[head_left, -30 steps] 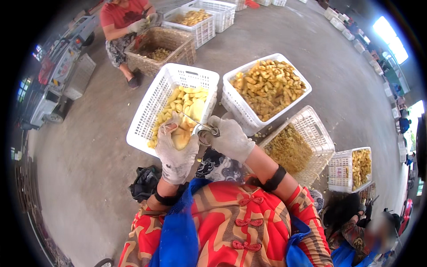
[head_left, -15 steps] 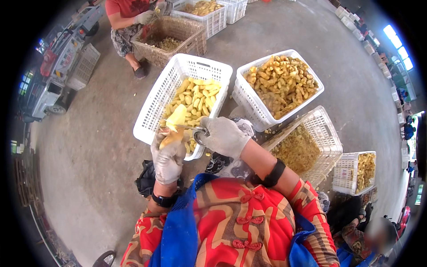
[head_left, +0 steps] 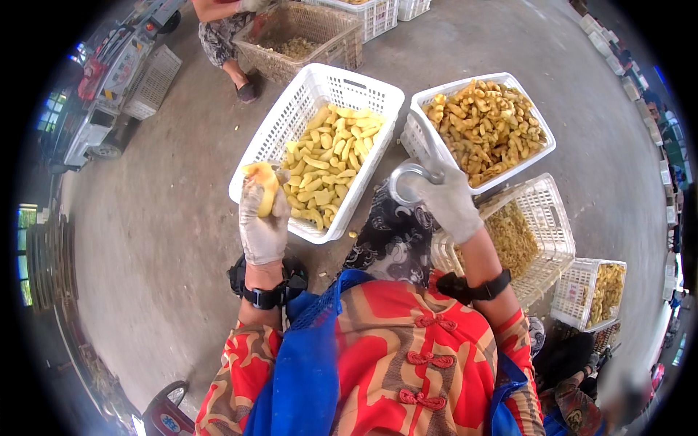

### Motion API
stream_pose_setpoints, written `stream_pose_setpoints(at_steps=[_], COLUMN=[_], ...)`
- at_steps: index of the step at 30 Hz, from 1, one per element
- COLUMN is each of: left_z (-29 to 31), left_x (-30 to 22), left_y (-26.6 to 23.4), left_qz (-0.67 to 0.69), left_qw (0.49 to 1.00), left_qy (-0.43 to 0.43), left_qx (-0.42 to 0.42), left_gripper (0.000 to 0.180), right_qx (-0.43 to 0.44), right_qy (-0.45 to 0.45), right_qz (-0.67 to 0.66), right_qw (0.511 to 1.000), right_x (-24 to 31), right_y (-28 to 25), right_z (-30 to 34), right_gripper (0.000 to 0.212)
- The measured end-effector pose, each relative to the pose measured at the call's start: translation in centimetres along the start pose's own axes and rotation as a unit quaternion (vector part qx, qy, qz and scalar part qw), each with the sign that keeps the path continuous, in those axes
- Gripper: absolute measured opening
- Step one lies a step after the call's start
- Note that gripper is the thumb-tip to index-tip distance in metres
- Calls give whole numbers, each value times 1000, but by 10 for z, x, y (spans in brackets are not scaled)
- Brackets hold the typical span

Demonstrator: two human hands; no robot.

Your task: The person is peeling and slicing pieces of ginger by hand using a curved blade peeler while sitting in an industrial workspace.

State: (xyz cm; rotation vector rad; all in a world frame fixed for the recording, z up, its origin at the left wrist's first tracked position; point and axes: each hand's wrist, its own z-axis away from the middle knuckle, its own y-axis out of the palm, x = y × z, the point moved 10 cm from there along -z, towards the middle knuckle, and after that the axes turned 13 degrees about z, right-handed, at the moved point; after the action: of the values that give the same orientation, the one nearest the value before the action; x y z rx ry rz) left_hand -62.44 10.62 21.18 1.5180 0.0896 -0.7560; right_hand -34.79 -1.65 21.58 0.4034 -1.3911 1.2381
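My left hand [head_left: 263, 229], in a pale work glove, is closed around a piece of ginger [head_left: 265, 189] with a pale yellow face and a browner edge. It is over the left side of a white crate of peeled yellow ginger [head_left: 331, 163]. My right hand [head_left: 452, 205], gloved too, grips metal scissors [head_left: 397, 183]; their handle loops show, while the blades are blurred or hidden. This hand is by the near left corner of a second white crate [head_left: 422, 138], heaped with brown unpeeled ginger [head_left: 491, 127].
A tilted white crate [head_left: 556, 218] of yellowish scraps lies right of my right forearm, with a smaller crate of ginger [head_left: 605, 291] beyond. At the far side a person [head_left: 222, 43] sits by a brown crate [head_left: 342, 47]. A vehicle [head_left: 102, 116] stands far left.
My right hand and the scissors have moved right, away from the ginger in my left hand, toward the unpeeled crate. My left hand still holds its piece. The view has shifted slightly.
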Motion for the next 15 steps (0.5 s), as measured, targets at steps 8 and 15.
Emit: stream_pose_setpoints(at_steps=[8,15], left_z=[25,81], left_x=[103,186], left_y=[100,189], left_qz=[-51,-247], left_qw=[963,898], left_qy=[-192,-264], left_qx=[180,252], left_gripper=[54,56], right_qx=[-127,-204], right_qy=[-121,-218], right_qz=[113,348], right_qw=[978,889], right_x=[17,11], right_y=[-57,-110], right_z=[73,147], right_gripper=[17,18])
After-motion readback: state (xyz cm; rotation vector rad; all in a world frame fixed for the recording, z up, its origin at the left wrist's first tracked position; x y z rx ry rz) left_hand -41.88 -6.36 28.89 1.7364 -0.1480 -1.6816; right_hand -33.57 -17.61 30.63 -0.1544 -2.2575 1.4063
